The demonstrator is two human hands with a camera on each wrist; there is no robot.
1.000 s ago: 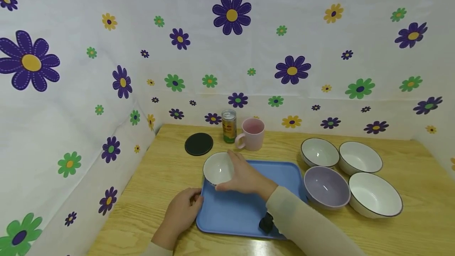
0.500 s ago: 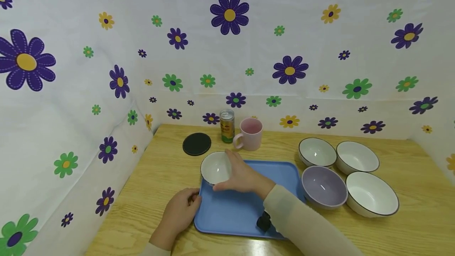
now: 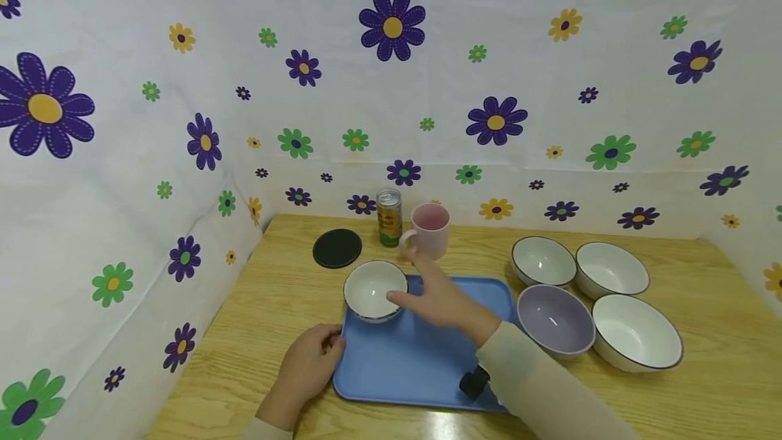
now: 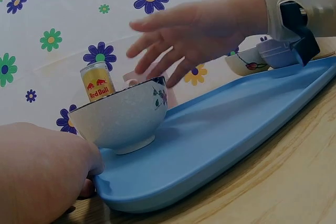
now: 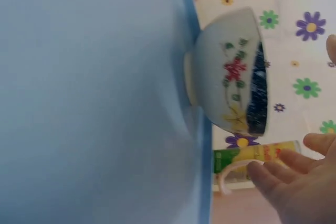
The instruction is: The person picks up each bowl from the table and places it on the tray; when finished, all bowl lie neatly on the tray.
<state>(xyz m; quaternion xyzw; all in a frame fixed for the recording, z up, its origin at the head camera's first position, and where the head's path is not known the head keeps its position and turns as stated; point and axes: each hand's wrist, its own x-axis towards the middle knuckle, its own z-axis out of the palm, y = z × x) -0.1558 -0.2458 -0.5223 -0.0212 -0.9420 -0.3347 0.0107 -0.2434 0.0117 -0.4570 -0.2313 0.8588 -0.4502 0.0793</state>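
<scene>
Bearing a blue tray [image 3: 409, 362], the wooden table [image 3: 281, 290] stands before flowered sheeting [image 3: 379, 94].

The right hand [image 3: 442, 297] hovers with its fingers [image 5: 269, 182] spread; the left hand [image 3: 310, 362] is curled.

Bare left hand [image 3: 311, 362], cream left sleeve [image 3: 269, 430] ending at the wrist, bare right hand [image 3: 436, 294], long plain cream right sleeve [image 3: 544, 375], black band [image 4: 292, 17] over its cuff, small boxy black device [image 3: 474, 383] attached at the wrist.
</scene>
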